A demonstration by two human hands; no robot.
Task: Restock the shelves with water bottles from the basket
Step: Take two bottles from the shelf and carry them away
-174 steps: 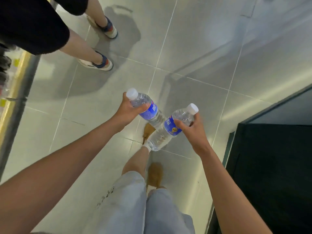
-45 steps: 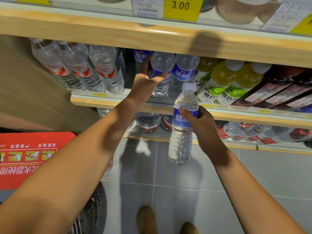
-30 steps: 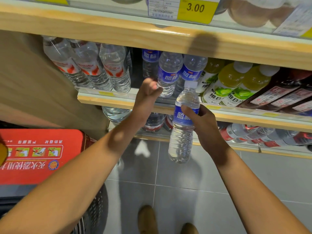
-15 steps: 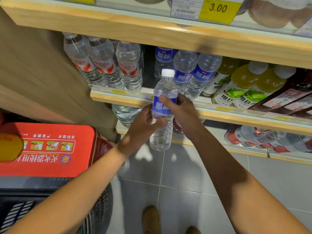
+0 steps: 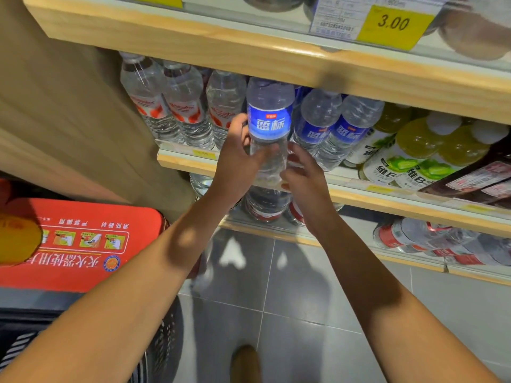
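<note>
At the shelf (image 5: 182, 163) edge, left grip (image 5: 235, 164) clasps the blue-label bottle (image 5: 269, 125), right grip (image 5: 302, 175) loose against its base; best keep it upright, clearing the board (image 5: 276, 60) above, beside matching bottles (image 5: 318, 128).

Three red-label water bottles (image 5: 146, 106), three blue-label water bottles (image 5: 269, 120), three yellow-green drink bottles (image 5: 414, 145) — two hands (image 5: 235, 164), one basket (image 5: 163, 341)
</note>
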